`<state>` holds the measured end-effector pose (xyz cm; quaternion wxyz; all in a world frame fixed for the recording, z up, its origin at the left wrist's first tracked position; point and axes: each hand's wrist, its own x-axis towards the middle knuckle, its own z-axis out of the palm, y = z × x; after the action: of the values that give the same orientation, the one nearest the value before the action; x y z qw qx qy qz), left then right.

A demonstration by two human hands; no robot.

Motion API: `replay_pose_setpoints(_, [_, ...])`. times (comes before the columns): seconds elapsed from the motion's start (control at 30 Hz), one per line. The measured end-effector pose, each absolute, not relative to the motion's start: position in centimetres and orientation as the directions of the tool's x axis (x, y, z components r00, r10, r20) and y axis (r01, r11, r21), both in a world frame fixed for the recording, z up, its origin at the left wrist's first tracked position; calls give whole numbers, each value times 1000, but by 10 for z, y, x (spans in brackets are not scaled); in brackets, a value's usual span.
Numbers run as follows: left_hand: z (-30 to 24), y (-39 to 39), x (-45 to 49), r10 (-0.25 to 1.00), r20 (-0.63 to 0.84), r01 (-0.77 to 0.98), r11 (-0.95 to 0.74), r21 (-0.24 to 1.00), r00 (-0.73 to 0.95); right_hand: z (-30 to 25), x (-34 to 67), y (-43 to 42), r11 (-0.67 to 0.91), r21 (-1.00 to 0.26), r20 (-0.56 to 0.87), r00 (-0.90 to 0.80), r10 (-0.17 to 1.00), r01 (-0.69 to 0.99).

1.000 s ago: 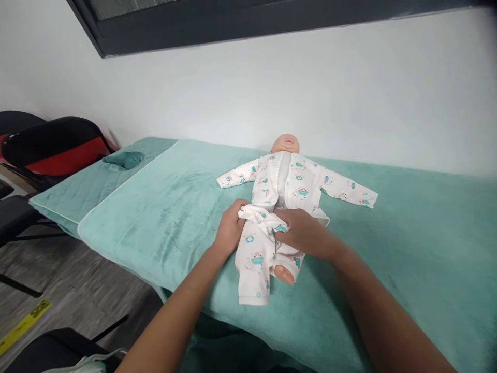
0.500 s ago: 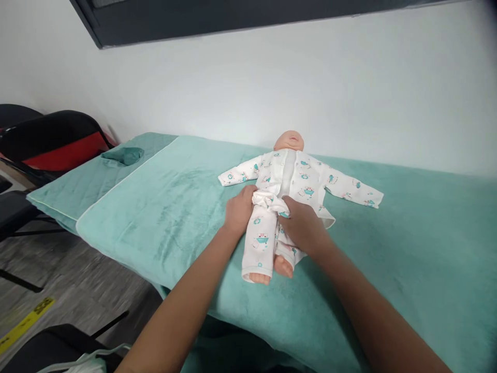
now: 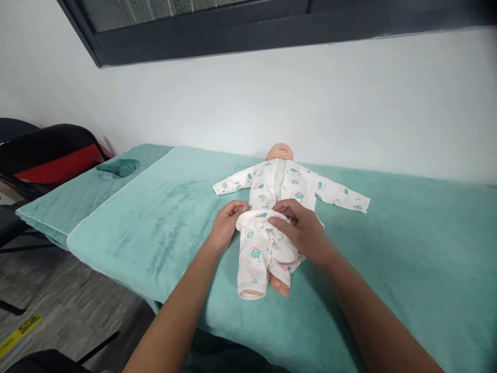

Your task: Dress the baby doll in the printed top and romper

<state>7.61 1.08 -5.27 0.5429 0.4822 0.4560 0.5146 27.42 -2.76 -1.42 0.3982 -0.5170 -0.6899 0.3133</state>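
Note:
A baby doll (image 3: 280, 152) lies on its back on a teal towel (image 3: 163, 207), head toward the wall. It wears an open white printed shirt (image 3: 298, 187) with the sleeves spread out, and matching white printed trousers (image 3: 256, 251). My left hand (image 3: 224, 226) grips the trousers' waistband at the doll's left-side hip as seen. My right hand (image 3: 301, 230) holds the waistband on the other side, fingers curled over the cloth. The doll's feet show at the trouser cuffs.
The towel covers a padded table along a white wall under a dark window frame. A small teal cloth (image 3: 116, 167) lies at the table's far left end. Black and red chairs (image 3: 50, 150) stand to the left, over a grey floor.
Both hands have pulled the trousers' waistband up the doll's body, from the thighs to the waist. The loose left trouser leg has filled out and the foot now reaches the cuff.

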Motion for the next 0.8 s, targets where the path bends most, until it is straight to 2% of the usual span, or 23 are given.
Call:
replay_pose_setpoints(0.1, [-47,11,76,988,13,31,-18,999,157,-16,281,-25,294,-823,338,2,941,485])
replay_pose_setpoints(0.2, [-36,11,73,965,62,170,-108,980,254,-20,291,-17,280,-702,465,124,877,655])
replay_pose_setpoints(0.27, [-29,12,75,954,88,249,-163,955,287,-24,297,-12,266,-561,508,72,858,784])
replay_pose_setpoints(0.37, [-23,15,86,946,126,405,-246,881,299,-29,299,-7,261,-341,457,-83,886,903])
replay_pose_setpoints(0.43, [-22,17,99,945,147,555,-293,779,292,-32,296,-7,233,-260,410,-111,905,937])
replay_pose_setpoints(0.53, [-23,16,117,952,186,739,-305,601,241,-33,291,-9,204,-225,393,-103,914,953])
replay_pose_setpoints(0.6, [-23,14,123,945,256,780,-314,541,204,-32,290,-8,209,-262,394,-94,914,942])
replay_pose_setpoints(0.67, [-24,14,122,938,319,767,-304,564,137,-29,292,-6,181,-400,387,-13,922,898])
replay_pose_setpoints(0.73, [-27,18,114,944,330,681,-240,692,-3,-25,301,-2,125,-652,321,123,939,748])
replay_pose_setpoints(0.8, [-32,27,100,948,253,468,-138,873,-192,-20,320,3,75,-863,210,220,953,499])
